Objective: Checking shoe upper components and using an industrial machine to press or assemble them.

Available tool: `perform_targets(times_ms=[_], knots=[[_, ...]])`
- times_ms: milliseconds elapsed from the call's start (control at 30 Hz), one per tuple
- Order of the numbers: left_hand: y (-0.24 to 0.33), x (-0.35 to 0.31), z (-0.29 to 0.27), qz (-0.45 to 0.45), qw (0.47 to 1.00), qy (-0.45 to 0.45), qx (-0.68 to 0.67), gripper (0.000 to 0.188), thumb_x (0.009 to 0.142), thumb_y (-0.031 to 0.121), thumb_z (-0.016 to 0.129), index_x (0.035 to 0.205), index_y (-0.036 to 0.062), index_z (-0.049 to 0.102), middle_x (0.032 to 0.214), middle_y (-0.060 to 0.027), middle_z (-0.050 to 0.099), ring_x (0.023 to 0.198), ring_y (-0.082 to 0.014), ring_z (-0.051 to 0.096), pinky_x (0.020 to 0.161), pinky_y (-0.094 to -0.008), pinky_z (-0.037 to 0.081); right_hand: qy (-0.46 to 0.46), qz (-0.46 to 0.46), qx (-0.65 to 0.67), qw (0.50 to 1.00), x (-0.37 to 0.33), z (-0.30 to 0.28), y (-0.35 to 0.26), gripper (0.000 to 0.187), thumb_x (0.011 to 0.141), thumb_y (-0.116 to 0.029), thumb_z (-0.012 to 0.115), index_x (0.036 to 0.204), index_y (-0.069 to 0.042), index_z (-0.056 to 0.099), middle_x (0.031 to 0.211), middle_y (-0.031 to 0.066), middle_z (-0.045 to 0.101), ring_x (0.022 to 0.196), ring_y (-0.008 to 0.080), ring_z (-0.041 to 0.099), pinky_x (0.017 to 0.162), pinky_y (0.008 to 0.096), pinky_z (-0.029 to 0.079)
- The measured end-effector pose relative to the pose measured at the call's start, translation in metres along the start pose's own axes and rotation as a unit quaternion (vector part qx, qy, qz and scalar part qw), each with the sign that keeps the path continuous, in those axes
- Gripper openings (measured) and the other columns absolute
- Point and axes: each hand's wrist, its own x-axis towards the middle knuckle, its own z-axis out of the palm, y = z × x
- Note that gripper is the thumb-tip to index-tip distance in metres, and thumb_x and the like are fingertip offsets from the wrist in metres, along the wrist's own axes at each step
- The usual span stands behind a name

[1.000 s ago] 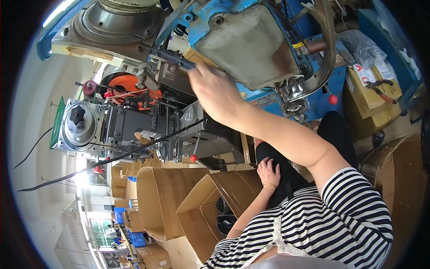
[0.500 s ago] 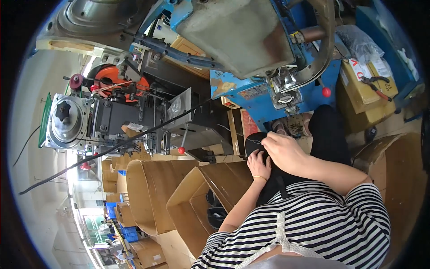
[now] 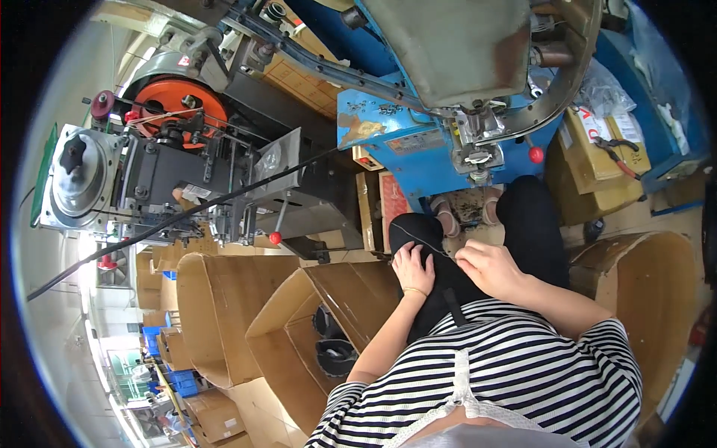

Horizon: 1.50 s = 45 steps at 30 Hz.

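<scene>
My right hand [image 3: 489, 269] is held above my lap with thumb and forefinger pinched on one end of a thin wire-like strand [image 3: 424, 241]. From there the strand runs left across my black trouser leg; its exact kind is too fine to make out. On my left thigh lies my left hand [image 3: 413, 270], its fingers stretched out and slightly apart, just below the strand. Ahead of my knees stands a blue machine [image 3: 433, 153] with a metal clamping head [image 3: 478, 149] and a red-knobbed lever [image 3: 535, 154].
Open cardboard boxes [image 3: 343, 280] stand at my left, one holding black items. Another carton [image 3: 650, 299] is by my right side. Pliers [image 3: 618, 153] lie on taped boxes at the right. A second machine with an orange wheel [image 3: 179, 112] and a black cable [image 3: 187, 213] is at left.
My right hand has moved away to the right from my left hand, drawing the strand out between them. The view has shifted, so the machines sit differently in the picture.
</scene>
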Motion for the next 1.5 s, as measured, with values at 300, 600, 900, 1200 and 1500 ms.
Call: perform_targets(times_ms=[300,600,900,1200,1500], knots=[[-0.005,0.000,0.000,-0.003,1.000,0.007,-0.026,0.036,0.079,0.025,0.070,0.110,0.0094,0.061,0.121,-0.0104,0.053,0.115,-0.0322,0.047,0.097,-0.0453,0.036,-0.017,-0.022,-0.041,0.999,-0.010,-0.003,0.006,0.011,0.090,-0.014,0.061,0.091,-0.003,0.062,0.083,0.0111,0.060,0.069,0.0316,0.063,0.059,0.0403,0.052],[0.001,0.002,0.002,0.004,0.999,0.012,-0.039,0.034,0.077,0.024,0.072,0.107,0.0096,0.064,0.120,-0.0112,0.054,0.116,-0.0327,0.048,0.098,-0.0453,0.036,-0.038,-0.008,-0.079,0.996,-0.028,-0.019,0.007,0.014,0.090,-0.016,0.062,0.096,-0.003,0.064,0.082,0.0109,0.065,0.071,0.0297,0.066,0.060,0.0391,0.054],[-0.011,-0.005,0.000,0.023,0.999,0.024,-0.022,0.031,0.077,0.024,0.070,0.103,0.0089,0.064,0.119,-0.0124,0.055,0.113,-0.0349,0.049,0.095,-0.0475,0.038,0.179,0.085,-0.220,0.955,-0.090,-0.132,0.053,0.007,0.090,-0.007,0.056,0.096,-0.004,0.057,0.080,0.0126,0.063,0.076,0.0332,0.065,0.064,0.0390,0.053],[0.005,0.002,0.004,0.033,0.999,0.017,0.009,0.030,0.078,0.023,0.070,0.104,0.0092,0.063,0.119,-0.0104,0.053,0.112,-0.0340,0.049,0.092,-0.0458,0.039,0.405,0.085,-0.306,0.857,-0.050,-0.252,0.127,0.010,0.094,-0.013,0.056,0.100,-0.006,0.060,0.078,0.0156,0.067,0.070,0.0341,0.067,0.060,0.0405,0.051],[0.006,-0.001,-0.001,0.030,0.999,0.020,-0.005,0.033,0.078,0.023,0.071,0.107,0.0098,0.061,0.121,-0.0106,0.053,0.114,-0.0335,0.048,0.096,-0.0459,0.038,0.293,0.032,-0.541,0.787,0.117,-0.238,0.160,0.007,0.084,-0.013,0.056,0.086,-0.007,0.054,0.071,0.0105,0.065,0.067,0.0295,0.067,0.057,0.0441,0.053]])
